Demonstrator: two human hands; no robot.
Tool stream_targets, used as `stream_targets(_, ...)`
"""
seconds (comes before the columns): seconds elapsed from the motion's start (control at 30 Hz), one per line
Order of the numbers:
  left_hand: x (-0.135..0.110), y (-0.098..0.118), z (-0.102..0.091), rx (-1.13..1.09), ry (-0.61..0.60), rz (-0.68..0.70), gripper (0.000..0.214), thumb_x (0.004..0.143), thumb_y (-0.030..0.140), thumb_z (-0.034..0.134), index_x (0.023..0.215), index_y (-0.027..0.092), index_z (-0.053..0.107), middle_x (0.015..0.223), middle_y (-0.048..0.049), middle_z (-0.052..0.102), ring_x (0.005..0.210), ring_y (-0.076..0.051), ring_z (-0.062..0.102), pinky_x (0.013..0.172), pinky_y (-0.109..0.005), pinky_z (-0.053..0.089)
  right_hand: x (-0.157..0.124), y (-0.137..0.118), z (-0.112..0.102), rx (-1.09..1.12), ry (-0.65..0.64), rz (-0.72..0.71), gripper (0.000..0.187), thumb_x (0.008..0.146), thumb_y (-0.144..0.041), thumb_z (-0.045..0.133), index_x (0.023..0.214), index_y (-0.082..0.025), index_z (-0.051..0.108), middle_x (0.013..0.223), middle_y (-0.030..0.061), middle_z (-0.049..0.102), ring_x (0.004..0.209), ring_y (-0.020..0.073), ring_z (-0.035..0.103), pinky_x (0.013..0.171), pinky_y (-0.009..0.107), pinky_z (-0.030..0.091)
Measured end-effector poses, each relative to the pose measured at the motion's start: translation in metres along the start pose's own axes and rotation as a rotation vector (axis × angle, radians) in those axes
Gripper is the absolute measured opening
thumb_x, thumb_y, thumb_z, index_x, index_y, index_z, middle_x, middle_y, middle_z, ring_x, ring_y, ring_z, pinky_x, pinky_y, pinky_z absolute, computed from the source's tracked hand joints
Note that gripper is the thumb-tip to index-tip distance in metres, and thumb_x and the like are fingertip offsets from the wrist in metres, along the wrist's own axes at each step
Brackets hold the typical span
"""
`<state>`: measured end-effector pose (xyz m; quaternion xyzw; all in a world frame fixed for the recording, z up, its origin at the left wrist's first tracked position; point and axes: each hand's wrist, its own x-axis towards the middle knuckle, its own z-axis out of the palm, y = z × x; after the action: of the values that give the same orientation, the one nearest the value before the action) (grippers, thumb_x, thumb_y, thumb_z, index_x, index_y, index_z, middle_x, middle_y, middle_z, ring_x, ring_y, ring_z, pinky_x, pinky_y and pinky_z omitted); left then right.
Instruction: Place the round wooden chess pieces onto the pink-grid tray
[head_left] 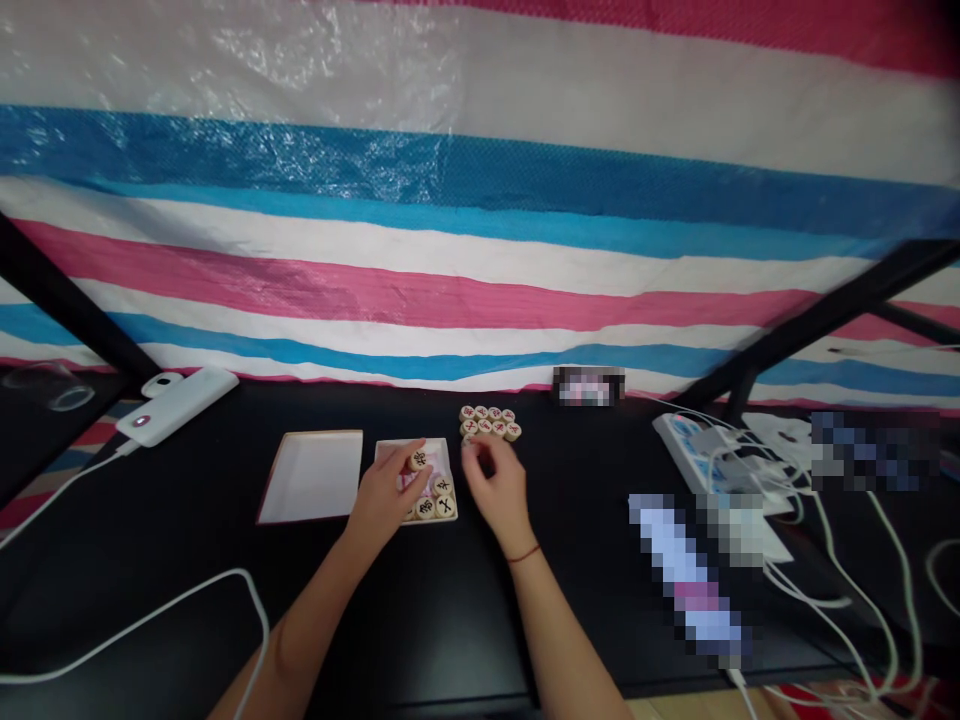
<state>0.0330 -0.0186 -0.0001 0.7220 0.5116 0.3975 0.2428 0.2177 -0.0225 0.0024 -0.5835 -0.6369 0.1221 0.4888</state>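
Here's the flat black bench [585, 560], and on it a white-lined, red-edged rectangular tray [315, 480] just left of a shallow white rectangular box [441, 458]. Over that box, the left hand [382, 490] grips a round cream piece with a black character [418, 460]! Right of the box, the right hand [499, 480] curls in by two rows of round cream red-marked pieces [484, 427]; whether it pinches one, I can't tell. Inside the box, black-marked pieces [442, 487] cluster.

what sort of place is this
It looks like a makeshift indoor desk space, though the wider room isn't shown. A striped plastic sheet hangs behind a black desktop, between slanted dark bars, and a power strip with plugs sits at the right.
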Motion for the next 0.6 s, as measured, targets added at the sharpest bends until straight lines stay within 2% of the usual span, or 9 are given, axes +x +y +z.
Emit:
stream_targets(0.07,-0.002,-0.002,0.002,0.031,-0.034,0.101,0.033,0.087,0.022,0.053,0.119,0.023,0.061,0.101,-0.0041,0.067,0.092,-0.018,0.063,0.087,-0.033,0.052,-0.008,-0.017,0.011,0.141,-0.143,-0.087,0.016,0.083,-0.027,0.059,0.098,-0.020,0.060,0.089,0.0045,0.064,0.082,0.0183,0.059,0.077,0.031,0.048)
stream_targets(0.17,-0.004,-0.005,0.005,0.056,-0.071,0.187,0.039,0.087,0.014,0.048,0.124,0.023,0.058,0.102,-0.0052,0.066,0.095,-0.019,0.062,0.088,-0.033,0.052,-0.017,-0.031,0.023,0.206,-0.194,-0.110,0.018,0.081,-0.025,0.063,0.098,-0.020,0.060,0.089,0.0037,0.065,0.083,0.0180,0.060,0.077,0.031,0.049)
stream_targets(0.33,-0.005,-0.005,0.006,0.074,-0.095,0.220,0.050,0.089,0.020,0.051,0.138,0.026,0.044,0.104,-0.0056,0.066,0.097,-0.021,0.061,0.090,-0.038,0.051,-0.013,-0.024,0.018,0.183,-0.111,-0.053,0.014,0.082,-0.025,0.059,0.096,-0.021,0.061,0.091,0.0038,0.066,0.084,0.0177,0.060,0.076,0.030,0.049)
stream_targets(0.43,-0.005,-0.002,0.007,0.055,-0.079,0.189,0.060,0.090,0.025,0.053,0.145,0.025,0.031,0.096,-0.0041,0.065,0.091,-0.021,0.061,0.088,-0.039,0.051,-0.002,-0.004,0.004,0.029,0.108,0.060,0.017,0.083,-0.029,0.056,0.095,-0.019,0.062,0.092,0.0058,0.066,0.085,0.0201,0.059,0.078,0.033,0.047)
stream_targets(0.5,-0.005,-0.001,0.007,0.046,-0.074,0.168,0.059,0.091,0.024,0.050,0.146,0.025,0.030,0.094,-0.0035,0.064,0.090,-0.020,0.061,0.088,-0.038,0.050,0.005,0.013,-0.007,-0.114,0.203,0.131,0.020,0.082,-0.031,0.054,0.094,-0.017,0.062,0.091,0.0081,0.066,0.086,0.0228,0.058,0.080,0.037,0.046)
stream_targets(0.6,-0.004,-0.001,0.006,0.035,-0.071,0.157,0.053,0.092,0.022,0.044,0.144,0.024,0.032,0.094,-0.0041,0.063,0.090,-0.019,0.061,0.088,-0.037,0.049,0.010,0.037,-0.018,-0.257,0.160,0.205,0.024,0.078,-0.028,0.054,0.096,-0.015,0.063,0.091,0.0103,0.068,0.084,0.0245,0.058,0.080,0.038,0.044)
